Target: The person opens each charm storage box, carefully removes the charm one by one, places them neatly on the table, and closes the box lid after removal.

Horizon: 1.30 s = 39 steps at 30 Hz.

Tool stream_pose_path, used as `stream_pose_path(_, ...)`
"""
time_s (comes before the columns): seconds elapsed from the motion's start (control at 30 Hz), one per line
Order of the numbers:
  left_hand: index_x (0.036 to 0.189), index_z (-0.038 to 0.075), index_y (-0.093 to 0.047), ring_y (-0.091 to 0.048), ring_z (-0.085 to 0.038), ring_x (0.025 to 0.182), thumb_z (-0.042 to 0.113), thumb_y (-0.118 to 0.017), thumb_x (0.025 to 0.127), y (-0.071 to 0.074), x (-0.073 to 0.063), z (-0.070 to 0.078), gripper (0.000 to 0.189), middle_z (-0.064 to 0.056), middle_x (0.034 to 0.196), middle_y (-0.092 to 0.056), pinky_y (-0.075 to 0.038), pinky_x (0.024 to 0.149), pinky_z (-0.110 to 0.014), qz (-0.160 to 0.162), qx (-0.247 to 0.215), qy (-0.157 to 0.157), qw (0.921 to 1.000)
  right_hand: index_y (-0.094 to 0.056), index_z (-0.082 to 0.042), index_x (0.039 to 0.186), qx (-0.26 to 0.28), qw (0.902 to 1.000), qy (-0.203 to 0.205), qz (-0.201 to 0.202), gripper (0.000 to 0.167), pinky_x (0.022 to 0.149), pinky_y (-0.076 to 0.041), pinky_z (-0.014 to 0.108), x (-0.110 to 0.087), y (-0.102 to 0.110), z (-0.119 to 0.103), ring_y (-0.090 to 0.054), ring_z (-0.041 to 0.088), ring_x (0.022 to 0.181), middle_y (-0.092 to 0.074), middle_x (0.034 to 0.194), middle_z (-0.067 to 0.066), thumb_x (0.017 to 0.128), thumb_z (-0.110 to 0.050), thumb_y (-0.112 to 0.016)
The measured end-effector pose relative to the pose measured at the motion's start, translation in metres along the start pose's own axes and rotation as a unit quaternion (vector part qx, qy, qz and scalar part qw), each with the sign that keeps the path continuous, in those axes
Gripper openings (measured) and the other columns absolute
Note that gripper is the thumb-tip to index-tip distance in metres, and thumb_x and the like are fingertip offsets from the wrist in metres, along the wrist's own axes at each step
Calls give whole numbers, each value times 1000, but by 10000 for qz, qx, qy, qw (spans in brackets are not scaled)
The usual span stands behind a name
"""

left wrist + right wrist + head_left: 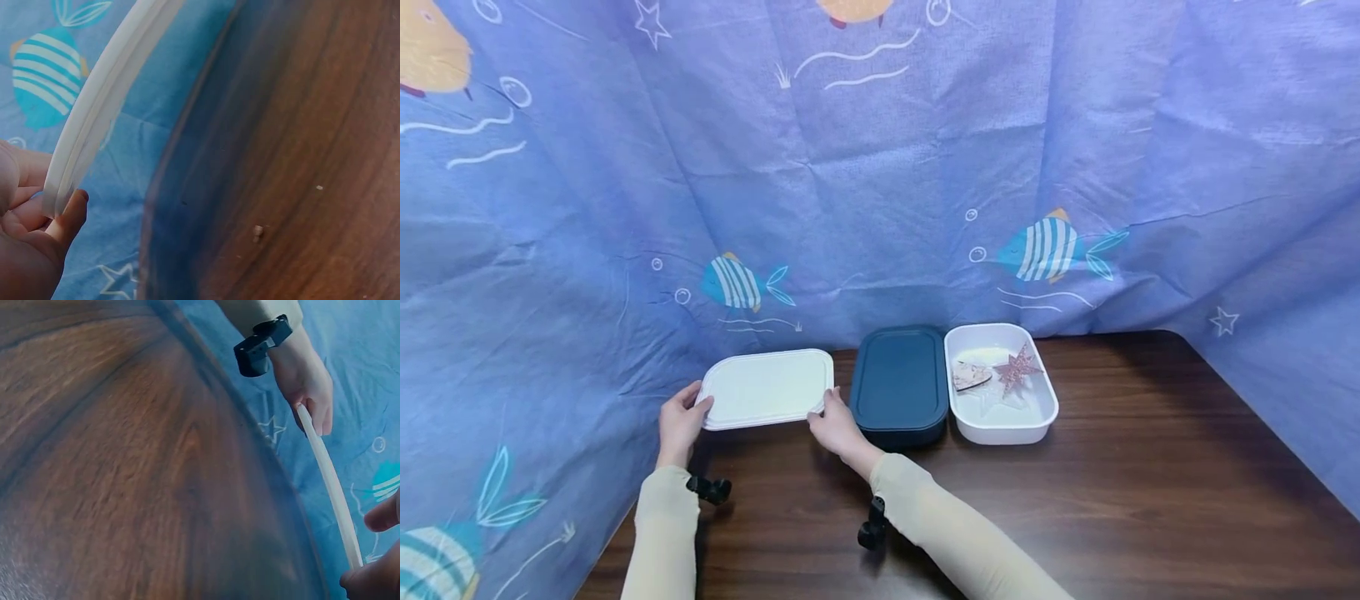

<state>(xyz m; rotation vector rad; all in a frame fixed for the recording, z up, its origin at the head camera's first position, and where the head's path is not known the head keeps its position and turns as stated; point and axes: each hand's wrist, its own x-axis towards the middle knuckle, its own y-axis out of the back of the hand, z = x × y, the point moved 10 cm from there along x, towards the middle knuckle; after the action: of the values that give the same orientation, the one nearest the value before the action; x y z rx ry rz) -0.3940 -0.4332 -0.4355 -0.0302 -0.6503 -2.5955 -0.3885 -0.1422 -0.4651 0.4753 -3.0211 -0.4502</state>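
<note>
A flat white rectangular lid (767,387) with rounded corners is held between both hands over the far left of the table. My left hand (679,423) pinches its left end, thumb on the near side. At the near right corner my right hand (841,427) grips it between thumb and fingers. The left wrist view shows the lid's grooved rim (84,125) edge-on, while in the right wrist view it appears as a thin white strip (334,487). Just right of the right hand stands a dark blue box (898,383) with its lid on.
Beside the blue box is an uncovered white box (1000,433). Inside lie a pink glittery star (1017,369), a flat pale patterned piece (972,377) and a clear star shape (1000,407). A blue fish-print curtain (880,208) hangs behind and left of the brown wooden table (1120,467).
</note>
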Motion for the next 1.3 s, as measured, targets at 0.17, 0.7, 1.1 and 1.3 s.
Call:
stream_pose_path(0.17, 145, -13, -44, -45, -40, 136, 3, -56, 99, -11, 4, -8, 51, -33, 145, -47, -39, 109, -48, -98, 223, -47, 9997, -18, 9, 156, -79, 9998, -92, 152, 70, 115, -33, 48, 2, -3, 8, -30, 38, 146, -3, 166, 25, 104, -21, -52)
stream_pose_path(0.7, 150, -17, -28, -22, -45, 147, 14, -59, 99, -52, 11, -31, 67, -35, 156, -27, -22, 120, -52, -1127, 653, 336, 9909, -16, 13, 155, -736, 9967, -192, 276, 83, 119, -26, 48, 17, -8, 33, -7, 38, 153, -1, 164, 30, 100, -28, -62)
stream_pose_path(1.1, 155, -13, -14, -11, -47, 149, 9, -64, 96, -78, 23, -27, 80, -33, 161, -14, -18, 120, -56, -1632, 1013, 321, 9808, -12, 11, 156, -1056, 9932, -299, 399, 75, 120, -25, 46, 24, -7, 33, 5, 37, 153, 8, 164, 30, 104, -21, -55)
stream_pose_path(1.3, 154, -15, -18, -15, -48, 148, 9, -64, 94, -79, 27, -31, 79, -36, 158, -18, -19, 120, -54, -1484, 1287, 195, 9803, -12, 11, 157, -1215, 9916, -337, 284, 74, 121, -22, 45, 27, -9, 34, 6, 36, 153, 9, 164, 28, 105, -22, -53)
